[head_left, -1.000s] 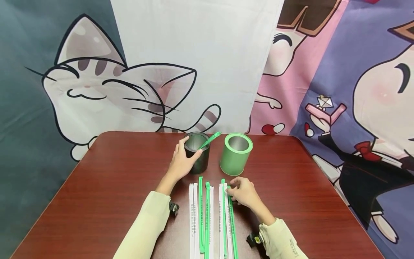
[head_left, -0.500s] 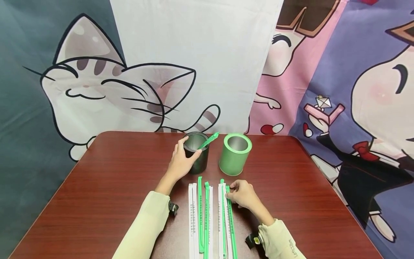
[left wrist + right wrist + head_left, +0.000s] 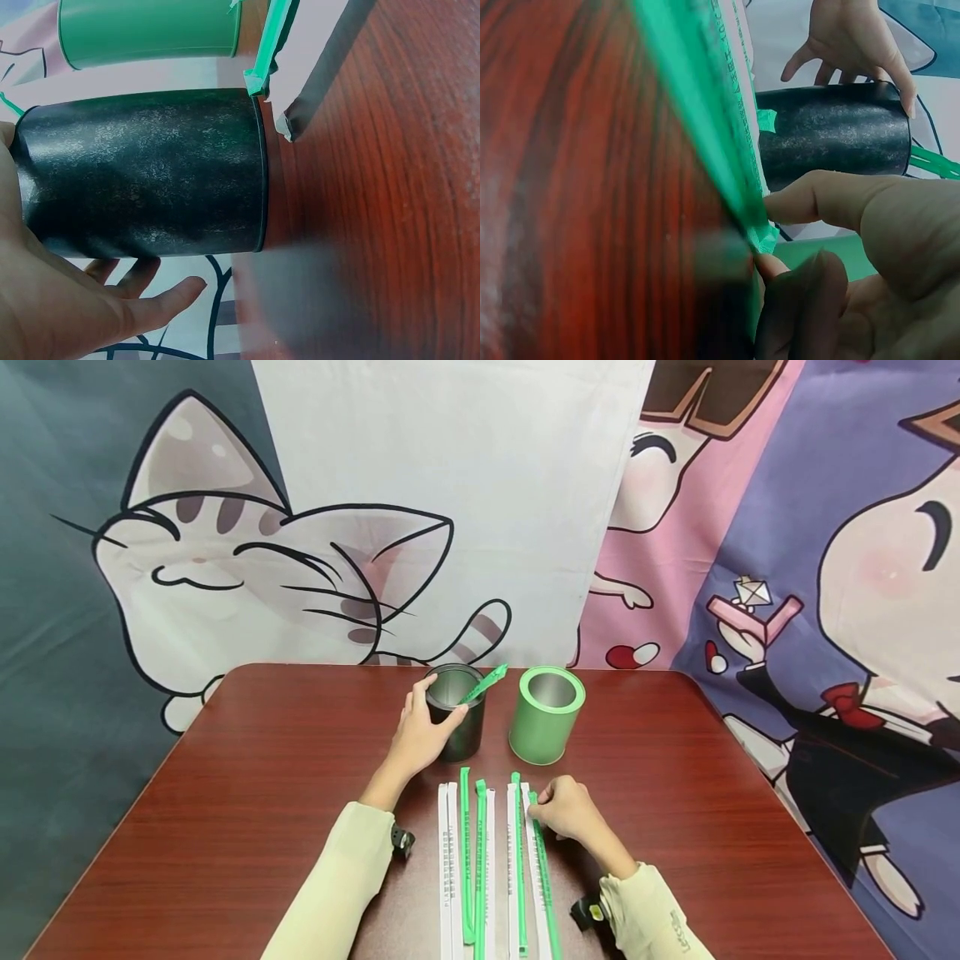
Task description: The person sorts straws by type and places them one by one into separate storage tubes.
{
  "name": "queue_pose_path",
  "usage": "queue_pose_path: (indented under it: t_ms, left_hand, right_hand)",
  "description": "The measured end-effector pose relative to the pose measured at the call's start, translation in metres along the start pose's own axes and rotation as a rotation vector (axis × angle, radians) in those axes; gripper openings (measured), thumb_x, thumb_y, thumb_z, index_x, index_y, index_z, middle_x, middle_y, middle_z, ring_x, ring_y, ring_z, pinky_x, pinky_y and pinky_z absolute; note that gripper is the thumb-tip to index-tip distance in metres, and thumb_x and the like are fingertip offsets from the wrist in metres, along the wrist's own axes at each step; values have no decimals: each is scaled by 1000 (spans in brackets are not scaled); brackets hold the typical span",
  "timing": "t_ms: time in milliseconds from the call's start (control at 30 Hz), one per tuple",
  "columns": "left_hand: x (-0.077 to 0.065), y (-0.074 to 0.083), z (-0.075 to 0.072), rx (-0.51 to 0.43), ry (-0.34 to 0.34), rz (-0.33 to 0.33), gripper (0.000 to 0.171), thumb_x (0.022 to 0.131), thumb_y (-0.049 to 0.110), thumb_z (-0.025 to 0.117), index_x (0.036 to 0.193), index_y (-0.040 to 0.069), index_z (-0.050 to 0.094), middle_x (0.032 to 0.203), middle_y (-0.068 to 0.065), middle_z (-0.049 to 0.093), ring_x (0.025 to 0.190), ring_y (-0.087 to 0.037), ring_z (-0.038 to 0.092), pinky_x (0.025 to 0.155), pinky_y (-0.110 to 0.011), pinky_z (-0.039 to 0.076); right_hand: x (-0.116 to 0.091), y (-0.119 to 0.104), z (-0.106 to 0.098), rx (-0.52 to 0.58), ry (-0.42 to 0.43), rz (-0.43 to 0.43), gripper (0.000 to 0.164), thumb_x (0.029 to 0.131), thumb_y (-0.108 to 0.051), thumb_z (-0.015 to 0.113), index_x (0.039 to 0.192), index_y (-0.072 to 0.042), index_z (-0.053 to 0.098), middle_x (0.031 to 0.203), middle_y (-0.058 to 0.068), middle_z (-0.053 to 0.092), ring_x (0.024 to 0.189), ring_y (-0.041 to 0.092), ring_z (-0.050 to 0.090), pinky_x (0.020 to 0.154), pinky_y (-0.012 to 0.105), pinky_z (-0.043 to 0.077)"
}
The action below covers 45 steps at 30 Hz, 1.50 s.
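Long green straw in a printed wrapper (image 3: 547, 883) is lying at the lower centre of the head frame, as the rightmost of the wrapped straws. Its upper end is being pinched between the thumb and forefinger of the right hand (image 3: 568, 810), whose fingers are being kept nearly closed; whether that end is being lifted off the surface cannot be told. Just left of it, two white-wrapped straws (image 3: 513, 868) and another green-wrapped straw (image 3: 520, 868) are lying lengthwise. Farther left, across a narrow gap, a group of five straws (image 3: 480, 868), three white and two green, is being shown on the dark red wood-grained worktop (image 3: 247, 827).

Near the centre of the head frame, a black cylindrical cup (image 3: 467, 735) is standing upright and is being gripped near its rim by the left hand (image 3: 422, 731), with the thumb on the near side and the fingers spread partly open around the left; some fingers are being held clear of the wall in the left wrist view. Green wrapping (image 3: 486, 683) is leaning out over the cup's right rim. Just to the right, apart from it, a light green cylindrical cup (image 3: 542, 735) is standing upright, untouched.

Both forearms are being covered by pale cream sleeves (image 3: 333, 877). Across the upper frame, a cartoon-printed cloth backdrop (image 3: 465, 460) is being displayed, with a smiling cat at upper left.
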State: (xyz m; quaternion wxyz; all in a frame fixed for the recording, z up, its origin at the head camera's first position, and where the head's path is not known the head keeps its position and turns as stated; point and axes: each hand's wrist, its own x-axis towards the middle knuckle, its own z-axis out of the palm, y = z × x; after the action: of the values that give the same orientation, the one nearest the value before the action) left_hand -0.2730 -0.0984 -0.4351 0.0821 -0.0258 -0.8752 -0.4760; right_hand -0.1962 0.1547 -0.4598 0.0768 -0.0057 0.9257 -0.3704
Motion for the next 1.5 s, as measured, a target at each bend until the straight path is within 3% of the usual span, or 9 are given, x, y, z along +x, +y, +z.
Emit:
queue_pose_path:
  t_ms: [133,333,600,833,1033,1300,1500]
  left_hand:
    - [-1,0,-1,-12,-5,4,79,88,65,59,152,36,24,146,-8,37,129,-35,42,88,-62,42]
    - [-1,-2,-1,-16,-6,10,79,88,65,59,152,36,24,147,-9,36,130,-36,42,88,-62,42]
    - [0,-4,-1,-12,-10,-8,79,87,68,58,152,38,24,146,-8,36,128,-35,42,87,-61,42]
    - [-1,-4,-1,-21,-10,-6,79,87,67,59,152,38,24,148,-8,35,130,-35,42,88,-61,42]
    - [-1,-2,-2,-20,-9,-9,79,87,67,59,152,39,24,147,-7,35,129,-35,41,87,-61,42]
    - [-1,-1,-4,-14,-13,-6,79,87,68,58,152,37,24,146,-8,36,128,-35,41,86,-61,42]
    - [-1,1,-3,-15,-13,5,79,87,67,58,152,36,24,146,-9,36,128,-36,42,87,-62,42]
  right_hand:
    - [0,1,-1,-46,4,-30,31,76,-9,67,51,-16,50,44,-11,37,32,6,42,40,27,44]
    - [-1,1,-3,-43,15,-54,32,78,-13,69,50,-15,55,42,-11,42,39,7,45,46,27,40]
    - [-4,-8,-11,6,39,-65,18,80,-11,65,62,-12,64,49,-4,59,47,12,60,53,30,45]
    - [-3,-16,-19,184,37,-80,8,85,-7,69,79,-3,67,64,1,65,49,21,62,50,29,50]
    - [-4,-27,-31,266,43,-110,16,88,-10,74,92,4,68,68,5,66,57,31,65,53,29,49]
    - [-5,-45,-50,298,103,-153,20,88,-15,76,92,4,70,71,7,68,61,26,66,57,29,49]
    - [-3,-56,-62,327,128,-181,21,89,-18,76,94,2,70,70,14,67,56,17,63,47,28,46]
